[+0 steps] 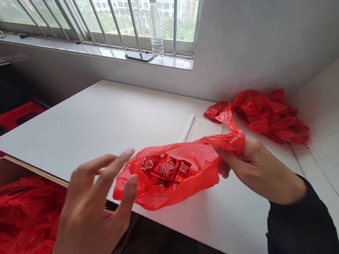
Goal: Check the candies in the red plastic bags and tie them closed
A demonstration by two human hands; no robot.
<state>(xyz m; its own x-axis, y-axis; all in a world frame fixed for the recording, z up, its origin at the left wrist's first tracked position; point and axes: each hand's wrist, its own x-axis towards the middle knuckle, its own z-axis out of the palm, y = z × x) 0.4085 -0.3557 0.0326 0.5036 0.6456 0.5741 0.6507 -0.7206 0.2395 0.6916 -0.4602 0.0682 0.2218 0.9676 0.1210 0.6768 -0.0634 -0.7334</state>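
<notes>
A thin red plastic bag [152,199] hangs tilted over the front edge of the white table, its mouth gaping toward me. Inside lie several small red snack packets [166,167] with printed lettering. My right hand [250,164] grips the bag's gathered top, with the fingers closed round the plastic. My left hand [99,199] is at the bag's left end, thumb and fingers apart with nothing between them. Whether its fingertips touch the plastic I cannot tell.
A cardboard box [62,182] of red bags stands at the lower left. On the white table [99,117] are a paper pad [204,129] and a heap of red bags [264,111]. The sill holds a phone [139,56] and a water bottle [157,32].
</notes>
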